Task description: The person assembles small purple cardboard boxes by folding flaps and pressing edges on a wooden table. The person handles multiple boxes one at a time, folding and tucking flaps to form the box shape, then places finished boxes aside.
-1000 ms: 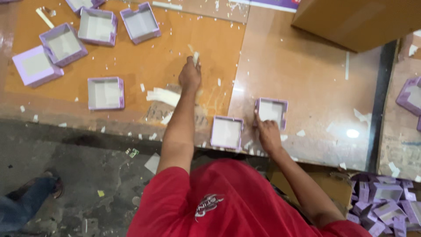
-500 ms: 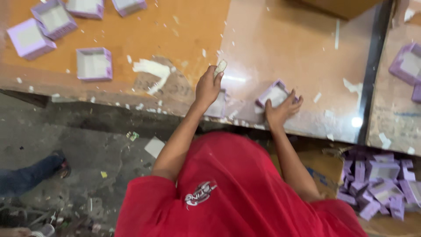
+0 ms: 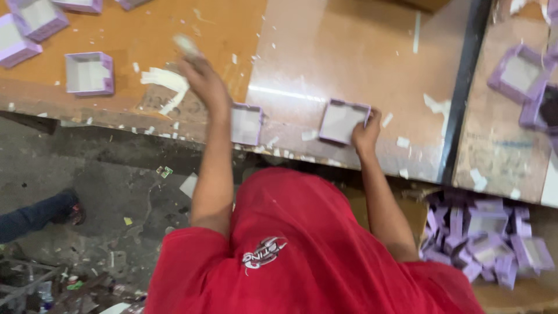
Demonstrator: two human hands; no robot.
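Right hand (image 3: 365, 132) fingers grip the near right edge of an open lilac box tray (image 3: 343, 121) on the worktable (image 3: 349, 64). Left hand (image 3: 203, 84) is closed around a blurred pale object (image 3: 186, 43). Another tray (image 3: 245, 123) sits just right of the left forearm; paper scraps (image 3: 165, 81) lie around.

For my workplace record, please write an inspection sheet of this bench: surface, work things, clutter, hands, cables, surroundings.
Surface: worn brown bench top, with a dark seam strip on its right part.
Work things: purple tray box under the right hand; second purple box near the bench edge beside the left forearm.
Clutter: white paper scraps lie scattered; more purple boxes at the left and right.
Hands: left hand raised, holding a small blurred white thing; right hand, fingers on the box rim.
Cables: nothing seen.
Surroundings: pile of purple boxes below the bench; another person's leg on the littered floor.
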